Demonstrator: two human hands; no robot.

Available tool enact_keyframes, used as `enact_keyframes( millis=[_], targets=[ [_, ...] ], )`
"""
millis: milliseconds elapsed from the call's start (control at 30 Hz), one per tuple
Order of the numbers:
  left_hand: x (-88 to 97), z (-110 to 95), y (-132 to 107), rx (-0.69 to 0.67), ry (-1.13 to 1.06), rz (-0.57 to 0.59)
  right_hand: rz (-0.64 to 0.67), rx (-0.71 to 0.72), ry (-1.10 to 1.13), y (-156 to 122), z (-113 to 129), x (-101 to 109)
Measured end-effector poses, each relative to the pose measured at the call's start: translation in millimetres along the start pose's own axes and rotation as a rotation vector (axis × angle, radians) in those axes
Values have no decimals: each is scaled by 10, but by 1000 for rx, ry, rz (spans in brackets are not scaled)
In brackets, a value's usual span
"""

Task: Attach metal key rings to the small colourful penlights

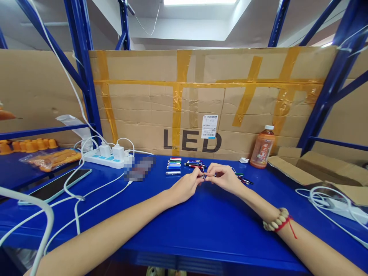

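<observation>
My left hand (pixel 184 188) and my right hand (pixel 225 179) meet over the middle of the blue table. Both pinch a small dark pen part (pixel 204 176) between thumb and forefinger; the fingers hide most of it. Left of the hands lies a neat column of short pen barrels (pixel 173 167) in silver, blue, green and red. Just behind my fingertips is a loose group of pens (pixel 195 165), blue and red among them. A few dark, thin pen pieces (pixel 244 179) lie beside my right hand, partly covered by it.
A white power strip (pixel 106 159) with chargers and cables stands at left, near a phone (pixel 57 186). An orange drink bottle (pixel 262 147) and an open carton (pixel 316 168) are at right. A tall cardboard sheet (pixel 143 107) closes off the back.
</observation>
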State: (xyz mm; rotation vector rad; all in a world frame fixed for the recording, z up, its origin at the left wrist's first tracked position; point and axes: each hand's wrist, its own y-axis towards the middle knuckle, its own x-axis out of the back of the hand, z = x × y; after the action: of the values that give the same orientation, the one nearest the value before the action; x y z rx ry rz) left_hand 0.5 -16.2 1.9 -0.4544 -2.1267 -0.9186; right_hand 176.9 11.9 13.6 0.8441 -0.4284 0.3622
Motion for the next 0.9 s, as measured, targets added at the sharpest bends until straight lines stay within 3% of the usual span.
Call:
enact_keyframes(
  millis=[267, 567, 900],
  targets=[
    [-36, 25, -7, -9, 85, -43, 51, -94, 8, 13, 20, -20],
    [-60, -17, 12, 52, 206, -93, 40, -427, 128, 18, 25, -75],
    [-26, -67, 20, 136, 315, -76, -8, -485, 83, 6, 7, -100]
  ],
)
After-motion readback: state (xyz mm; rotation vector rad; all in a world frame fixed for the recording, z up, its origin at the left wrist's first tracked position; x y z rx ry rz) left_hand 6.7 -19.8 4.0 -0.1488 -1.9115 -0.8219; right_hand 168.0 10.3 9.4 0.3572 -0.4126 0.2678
